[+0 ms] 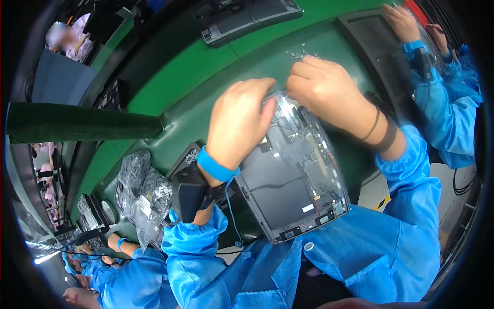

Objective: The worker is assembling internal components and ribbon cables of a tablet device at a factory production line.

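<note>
An opened tablet with its inner parts bare lies in front of me, its near edge at my blue smock. A circuit board runs along its right side, and a dark flat panel fills much of the left. My left hand is over the far left corner, index finger and thumb apart, with nothing visible between them. At the far edge my right hand has its fingers curled together; their tips, and anything in them, are hidden. Clear shiny film shows beneath the hands at that edge.
Small grey pieces lie scattered beyond my right hand. Another tablet casing rests at the far side, and a black tray at the right. Plastic bags of parts sit left. Co-workers' hands are at the right and lower left.
</note>
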Available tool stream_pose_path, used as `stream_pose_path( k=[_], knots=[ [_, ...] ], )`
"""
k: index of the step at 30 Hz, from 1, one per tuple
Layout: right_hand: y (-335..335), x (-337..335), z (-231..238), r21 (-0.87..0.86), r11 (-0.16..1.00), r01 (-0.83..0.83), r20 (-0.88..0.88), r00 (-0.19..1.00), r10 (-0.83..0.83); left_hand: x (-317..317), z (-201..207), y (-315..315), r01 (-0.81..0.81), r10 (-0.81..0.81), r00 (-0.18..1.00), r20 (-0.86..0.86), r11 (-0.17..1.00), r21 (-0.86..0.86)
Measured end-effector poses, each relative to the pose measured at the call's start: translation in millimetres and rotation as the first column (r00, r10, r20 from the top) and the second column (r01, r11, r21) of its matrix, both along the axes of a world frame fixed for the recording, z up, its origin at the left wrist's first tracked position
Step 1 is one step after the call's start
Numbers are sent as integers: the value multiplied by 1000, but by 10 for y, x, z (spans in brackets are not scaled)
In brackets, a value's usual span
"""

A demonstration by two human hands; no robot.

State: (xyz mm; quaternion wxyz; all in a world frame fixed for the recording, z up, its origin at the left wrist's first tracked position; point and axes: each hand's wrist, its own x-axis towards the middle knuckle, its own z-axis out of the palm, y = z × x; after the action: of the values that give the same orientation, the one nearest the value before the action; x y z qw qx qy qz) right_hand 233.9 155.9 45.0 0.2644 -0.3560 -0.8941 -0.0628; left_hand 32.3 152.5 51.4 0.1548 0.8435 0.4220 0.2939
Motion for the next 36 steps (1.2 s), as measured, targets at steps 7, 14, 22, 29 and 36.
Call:
stream_pose_path(
  k=[7, 14, 22, 29, 36],
  knots=[
    [100, 3, -2, -270, 963, -22, -165, 986, -24, 67, -198, 32, 33, -33, 999, 6, 999, 24],
    [272, 125, 25, -498, 850, -172, -212, 975, 73, 73, -211, 33, 38, -36, 999, -23, 994, 105],
    [221, 96, -13, -209, 958, -198, -87, 979, 183, 70, -265, -50, -9, 24, 998, -66, 977, 211],
    [167, 47, 3, -194, 970, -148, 17, 988, 154, 75, -265, -56, 30, 27, 979, -204, 962, 273],
    [156, 59, -23, -213, 973, -88, 92, 990, 110, 67, -252, -43, 3, 39, 981, -192, 976, 216]
  ],
)
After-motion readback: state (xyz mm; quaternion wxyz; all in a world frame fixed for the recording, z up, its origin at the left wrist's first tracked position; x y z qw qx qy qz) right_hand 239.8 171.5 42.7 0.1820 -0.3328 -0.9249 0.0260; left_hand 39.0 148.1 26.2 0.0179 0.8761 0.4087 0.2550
